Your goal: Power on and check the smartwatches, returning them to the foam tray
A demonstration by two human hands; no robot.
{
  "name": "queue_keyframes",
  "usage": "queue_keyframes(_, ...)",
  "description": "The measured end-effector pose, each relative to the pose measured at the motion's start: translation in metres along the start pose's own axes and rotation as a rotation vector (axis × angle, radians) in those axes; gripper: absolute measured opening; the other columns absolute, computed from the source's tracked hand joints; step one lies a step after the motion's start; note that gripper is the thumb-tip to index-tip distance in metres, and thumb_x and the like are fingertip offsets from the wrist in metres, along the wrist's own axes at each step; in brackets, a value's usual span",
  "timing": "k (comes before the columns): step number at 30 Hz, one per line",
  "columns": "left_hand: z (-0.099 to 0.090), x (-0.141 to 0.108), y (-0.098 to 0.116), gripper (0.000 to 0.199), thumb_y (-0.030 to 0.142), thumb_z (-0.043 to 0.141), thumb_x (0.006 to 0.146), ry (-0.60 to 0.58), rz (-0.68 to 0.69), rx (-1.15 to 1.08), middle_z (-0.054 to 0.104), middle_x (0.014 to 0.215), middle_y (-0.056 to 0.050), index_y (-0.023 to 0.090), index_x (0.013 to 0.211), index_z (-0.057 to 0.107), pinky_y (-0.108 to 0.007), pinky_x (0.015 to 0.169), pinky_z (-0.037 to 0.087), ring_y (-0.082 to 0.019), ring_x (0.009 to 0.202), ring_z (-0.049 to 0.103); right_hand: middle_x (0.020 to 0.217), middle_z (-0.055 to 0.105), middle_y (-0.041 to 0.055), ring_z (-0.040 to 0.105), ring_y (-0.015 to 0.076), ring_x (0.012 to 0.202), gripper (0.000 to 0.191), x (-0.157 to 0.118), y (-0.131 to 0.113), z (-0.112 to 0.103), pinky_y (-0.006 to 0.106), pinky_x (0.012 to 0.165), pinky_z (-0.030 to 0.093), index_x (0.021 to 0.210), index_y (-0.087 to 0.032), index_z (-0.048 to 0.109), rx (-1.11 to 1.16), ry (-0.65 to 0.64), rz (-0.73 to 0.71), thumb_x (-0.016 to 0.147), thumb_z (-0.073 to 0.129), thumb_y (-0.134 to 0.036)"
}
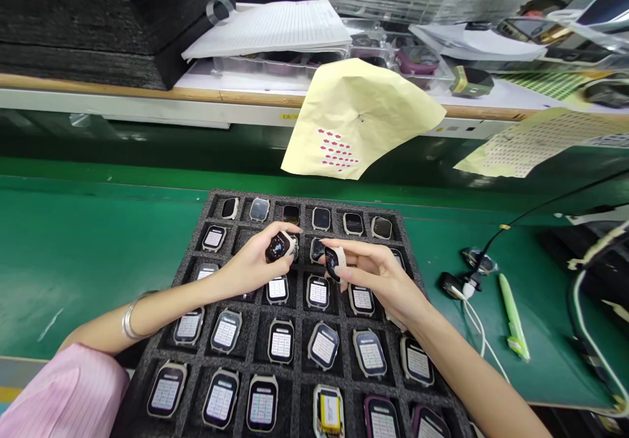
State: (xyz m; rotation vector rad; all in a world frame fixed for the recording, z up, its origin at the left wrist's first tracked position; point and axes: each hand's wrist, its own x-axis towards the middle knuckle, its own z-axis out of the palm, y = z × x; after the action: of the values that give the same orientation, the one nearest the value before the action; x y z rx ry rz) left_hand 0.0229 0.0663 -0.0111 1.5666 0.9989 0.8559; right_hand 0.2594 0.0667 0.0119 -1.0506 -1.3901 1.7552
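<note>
Above a black foam tray (pixel 253 353), my left hand (pixel 263 254) is closed around a smartwatch case (pixel 279 246) whose dark screen shows a lit watch face. My right hand (pixel 373 271) pinches another watch case (pixel 334 262) by its pale edges, screen turned to the left. Both are held a little apart over the tray's upper middle. Strapless watch cases fill most of the compartments, many with lit white list screens, such as the watch (pixel 281 341) below my hands. One case (pixel 328 412) in the front row shows a yellow battery. My forearms hide some compartments.
A green table (pixel 88 248) carries the tray. On the right lie a green-handled tool (pixel 514 317), white cables (pixel 479 326) and a black connector. Behind, a shelf holds black foam blocks (pixel 83 25), papers (pixel 275 28) and clear trays. A yellow sheet (pixel 363 117) hangs from its edge.
</note>
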Motion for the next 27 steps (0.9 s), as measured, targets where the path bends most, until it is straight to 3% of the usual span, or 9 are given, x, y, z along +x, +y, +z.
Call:
queue_keyframes(5, 0.001, -0.002, -0.001, 0.038, 0.011, 0.055, 0.082, -0.022, -0.017, 0.005, 0.058, 0.092, -0.001, 0.020, 0.119, 0.050, -0.027, 0.078, 0.043, -0.014, 0.082, 0.054, 0.086, 0.070, 0.0027, 0.060, 0.0130, 0.068, 0.033, -0.001, 0.000, 0.001, 0.023, 0.061, 0.051, 0.114, -0.023, 0.071, -0.017, -0.008, 0.017, 0.081, 0.073, -0.022)
queue_keyframes(8, 0.002, -0.001, -0.002, 0.044, 0.017, 0.059, 0.083, -0.048, -0.084, -0.116, 0.060, 0.093, -0.002, 0.020, 0.125, 0.045, -0.029, 0.076, 0.047, -0.016, 0.083, 0.057, 0.099, 0.072, 0.0055, 0.066, 0.0191, 0.088, 0.038, 0.000, 0.000, 0.001, 0.031, 0.077, 0.054, 0.121, -0.023, 0.066, 0.015, -0.045, 0.023, 0.084, 0.071, -0.025)
queue_keyframes(12, 0.006, 0.000, -0.001, 0.053, 0.019, 0.062, 0.080, -0.102, -0.244, -0.391, 0.061, 0.087, -0.003, 0.017, 0.128, 0.040, -0.032, 0.068, 0.053, -0.016, 0.073, 0.062, 0.112, 0.070, 0.0094, 0.066, 0.0244, 0.103, 0.042, 0.003, 0.002, 0.001, 0.043, 0.098, 0.048, 0.128, -0.021, 0.060, 0.139, -0.103, 0.074, 0.087, 0.068, -0.029)
queue_keyframes(17, 0.007, 0.001, 0.003, 0.043, 0.014, 0.055, 0.078, -0.053, -0.339, -0.626, 0.061, 0.101, -0.007, 0.017, 0.120, 0.049, -0.036, 0.072, 0.058, -0.020, 0.088, 0.065, 0.116, 0.069, 0.0109, 0.068, 0.0262, 0.101, 0.045, 0.003, 0.008, 0.000, 0.048, 0.096, 0.049, 0.130, -0.021, 0.057, 0.205, -0.067, 0.113, 0.087, 0.068, -0.029)
queue_keyframes(27, 0.011, -0.003, -0.001, 0.045, 0.009, 0.053, 0.076, -0.079, -0.238, -0.601, 0.060, 0.105, -0.007, 0.019, 0.120, 0.053, -0.038, 0.075, 0.060, -0.021, 0.090, 0.065, 0.113, 0.071, 0.0082, 0.068, 0.0261, 0.101, 0.045, -0.001, 0.017, 0.000, 0.045, 0.089, 0.055, 0.130, -0.024, 0.057, 0.130, -0.019, 0.016, 0.087, 0.067, -0.024)
